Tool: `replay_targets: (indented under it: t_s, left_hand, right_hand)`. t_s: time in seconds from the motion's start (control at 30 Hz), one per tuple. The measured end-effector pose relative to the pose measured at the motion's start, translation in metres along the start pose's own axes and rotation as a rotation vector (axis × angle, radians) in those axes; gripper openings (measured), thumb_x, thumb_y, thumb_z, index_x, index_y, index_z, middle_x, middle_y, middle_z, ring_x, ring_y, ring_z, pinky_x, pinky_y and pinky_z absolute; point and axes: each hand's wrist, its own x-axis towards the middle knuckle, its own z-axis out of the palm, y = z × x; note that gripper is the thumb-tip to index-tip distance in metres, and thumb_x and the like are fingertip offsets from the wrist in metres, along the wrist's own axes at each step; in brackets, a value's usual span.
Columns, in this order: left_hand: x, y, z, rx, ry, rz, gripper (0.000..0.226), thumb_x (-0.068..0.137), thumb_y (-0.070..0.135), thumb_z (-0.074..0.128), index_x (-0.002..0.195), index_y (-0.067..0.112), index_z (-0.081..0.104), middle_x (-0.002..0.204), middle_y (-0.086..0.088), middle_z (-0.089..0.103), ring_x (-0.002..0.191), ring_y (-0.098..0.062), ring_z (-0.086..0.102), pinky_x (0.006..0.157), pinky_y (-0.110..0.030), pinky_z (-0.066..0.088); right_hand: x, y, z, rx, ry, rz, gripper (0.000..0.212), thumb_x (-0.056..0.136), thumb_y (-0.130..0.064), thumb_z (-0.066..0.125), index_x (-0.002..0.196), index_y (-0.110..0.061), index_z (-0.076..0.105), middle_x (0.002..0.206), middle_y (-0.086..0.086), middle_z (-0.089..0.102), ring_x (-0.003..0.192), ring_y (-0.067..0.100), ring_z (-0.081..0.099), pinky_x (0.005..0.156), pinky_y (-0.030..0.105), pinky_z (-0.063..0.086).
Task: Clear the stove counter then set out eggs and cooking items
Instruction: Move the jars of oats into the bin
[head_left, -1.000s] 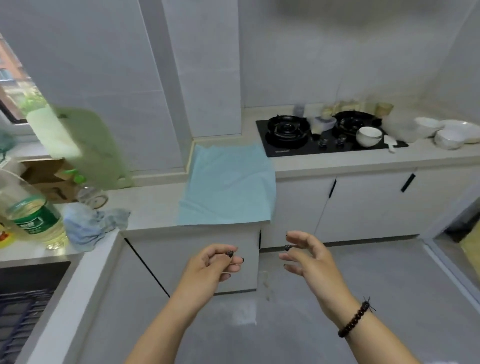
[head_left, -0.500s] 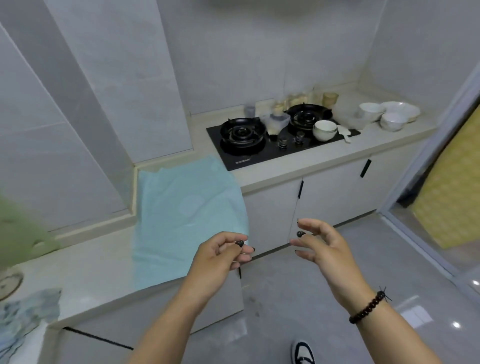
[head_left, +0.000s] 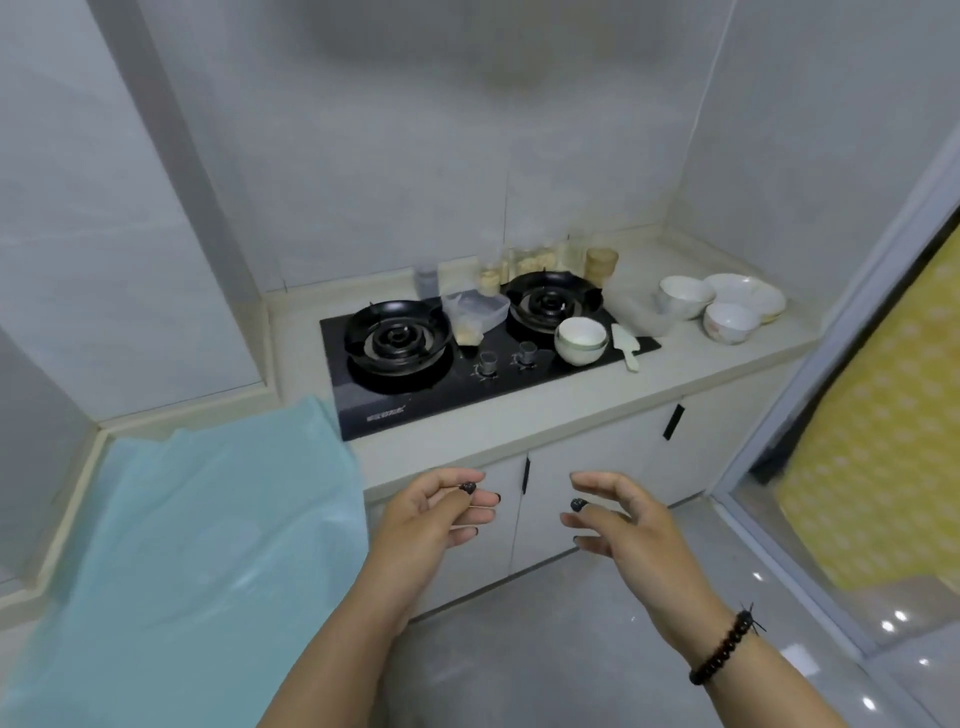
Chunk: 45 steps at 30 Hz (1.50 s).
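My left hand (head_left: 441, 514) and right hand (head_left: 618, 519) hang empty in front of the cabinet, fingers loosely curled, gripping nothing. Past them, the blue cloth (head_left: 208, 519) covers the near counter. Further on, the stove (head_left: 467, 358) carries a white bowl (head_left: 581, 340), a clear plastic container (head_left: 475, 312) between the burners and a white spatula (head_left: 627, 345) at its right edge. I see no eggs. Reaching for the container could go wrong: my sleeve or wrist may clip the bowl, which sits near the front edge
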Motion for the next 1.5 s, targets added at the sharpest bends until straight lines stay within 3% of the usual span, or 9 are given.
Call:
replay_targets:
  t_s: [0.27, 0.8, 1.03, 1.27, 1.5]
  left_hand:
    - [0.089, 0.016, 0.047, -0.02, 0.008, -0.031, 0.023, 0.097, 0.006, 0.048, 0.104, 0.012, 0.068, 0.09, -0.005, 0.076, 0.085, -0.017, 0.072, 0.088, -0.037, 0.054]
    - [0.359, 0.077, 0.015, -0.016, 0.081, -0.094, 0.023, 0.098, 0.009, 0.048, 0.105, 0.017, 0.068, 0.094, -0.001, 0.076, 0.094, -0.017, 0.071, 0.091, -0.035, 0.052]
    - [0.434, 0.09, 0.01, -0.012, 0.04, -0.121, 0.023, 0.098, 0.01, 0.048, 0.103, 0.016, 0.07, 0.093, -0.003, 0.076, 0.091, -0.017, 0.072, 0.087, -0.032, 0.052]
    - [0.479, 0.104, 0.016, -0.012, 0.058, -0.137, 0.022, 0.097, 0.009, 0.048, 0.098, 0.017, 0.069, 0.088, -0.003, 0.077, 0.082, -0.014, 0.072, 0.076, -0.029, 0.05]
    - [0.528, 0.119, 0.036, -0.013, 0.135, -0.111, 0.022, 0.097, 0.007, 0.048, 0.101, 0.014, 0.068, 0.089, -0.005, 0.077, 0.085, -0.018, 0.071, 0.074, -0.028, 0.049]
  right_hand:
    - [0.087, -0.005, -0.04, -0.005, 0.018, 0.045, 0.022, 0.092, -0.009, 0.058, 0.106, -0.022, 0.067, 0.115, -0.003, 0.064, 0.093, 0.012, 0.07, 0.088, 0.036, 0.055]
    - [0.311, -0.061, 0.002, -0.093, -0.005, 0.057, 0.023, 0.089, -0.007, 0.06, 0.106, -0.022, 0.067, 0.115, -0.006, 0.062, 0.098, 0.018, 0.068, 0.086, 0.031, 0.056]
    - [0.382, -0.076, 0.027, -0.109, -0.027, 0.055, 0.024, 0.09, -0.008, 0.058, 0.106, -0.024, 0.066, 0.112, -0.012, 0.06, 0.098, 0.018, 0.068, 0.088, 0.029, 0.055]
    - [0.443, -0.089, 0.027, -0.119, -0.046, 0.077, 0.025, 0.088, -0.009, 0.061, 0.104, -0.026, 0.067, 0.108, -0.01, 0.066, 0.095, 0.02, 0.069, 0.092, 0.037, 0.054]
    - [0.534, -0.104, 0.015, -0.088, -0.142, 0.101, 0.024, 0.091, -0.005, 0.058, 0.105, -0.023, 0.064, 0.115, -0.002, 0.063, 0.104, 0.019, 0.065, 0.09, 0.034, 0.054]
